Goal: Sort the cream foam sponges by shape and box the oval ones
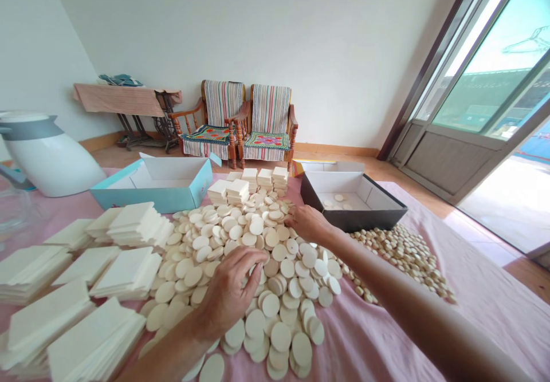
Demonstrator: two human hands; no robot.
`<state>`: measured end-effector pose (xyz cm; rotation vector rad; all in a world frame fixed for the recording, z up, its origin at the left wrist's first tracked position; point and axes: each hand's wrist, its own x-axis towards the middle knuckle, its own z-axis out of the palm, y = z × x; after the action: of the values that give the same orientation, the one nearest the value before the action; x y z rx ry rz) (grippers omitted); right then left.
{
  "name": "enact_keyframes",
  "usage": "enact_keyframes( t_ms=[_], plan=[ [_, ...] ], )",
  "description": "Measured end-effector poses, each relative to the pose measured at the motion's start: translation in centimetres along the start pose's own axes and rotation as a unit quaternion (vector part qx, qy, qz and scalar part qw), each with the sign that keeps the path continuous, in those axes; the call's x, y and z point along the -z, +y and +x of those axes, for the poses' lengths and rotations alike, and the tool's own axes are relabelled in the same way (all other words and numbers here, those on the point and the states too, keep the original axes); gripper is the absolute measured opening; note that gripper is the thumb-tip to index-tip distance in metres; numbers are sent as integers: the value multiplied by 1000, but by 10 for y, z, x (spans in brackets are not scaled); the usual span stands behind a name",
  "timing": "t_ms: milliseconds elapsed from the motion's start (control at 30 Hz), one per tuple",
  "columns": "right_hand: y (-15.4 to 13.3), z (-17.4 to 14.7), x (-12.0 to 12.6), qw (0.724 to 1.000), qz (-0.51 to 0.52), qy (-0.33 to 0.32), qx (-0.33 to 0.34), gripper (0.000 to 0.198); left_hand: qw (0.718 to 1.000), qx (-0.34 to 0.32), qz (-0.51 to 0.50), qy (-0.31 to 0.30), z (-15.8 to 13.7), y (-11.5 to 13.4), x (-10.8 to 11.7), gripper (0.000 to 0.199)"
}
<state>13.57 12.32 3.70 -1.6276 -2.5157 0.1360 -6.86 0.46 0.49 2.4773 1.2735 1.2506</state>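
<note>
A broad heap of thin, round, pale wooden discs (270, 304) lies in the middle of the pink cloth. Over its near left part is my left hand (236, 282), its fingers curled toward the thumb. A pale sliver shows between them, too little to name. At the heap's far right side, my right hand (310, 223) reaches in with fingers bent together among the discs. Its fingertips are partly hidden, so what they pinch cannot be seen. Just beyond it stands an open black box (358, 220) with several discs on its white floor.
Stacked pale square boards (133, 273) fill the left side. Smaller square stacks (238, 190) stand behind the heap. Also around are a light blue box (150, 197), a white jug (51, 158), small tan wooden pieces (399, 253) at right and two wooden chairs (268, 121).
</note>
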Motion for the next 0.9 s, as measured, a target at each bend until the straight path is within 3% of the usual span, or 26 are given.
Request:
enact_keyframes(
  t_ms=[200,367,500,700,900],
  plan=[
    [0,-4,7,996,69,48,12,13,1000,5,-5,-1,1,2,0,19],
    [0,5,19,968,232,98,-13,17,1000,8,-10,-1,0,3,1,18],
    [-6,24,14,929,364,25,-62,19,1000,5,-9,-3,-2,3,0,18],
    [-10,36,9,911,388,-92,-105,23,1000,7,-7,-3,0,2,1,18],
    [-12,28,15,883,447,-86,-116,20,1000,9,-12,-2,0,1,1,17]
  ],
)
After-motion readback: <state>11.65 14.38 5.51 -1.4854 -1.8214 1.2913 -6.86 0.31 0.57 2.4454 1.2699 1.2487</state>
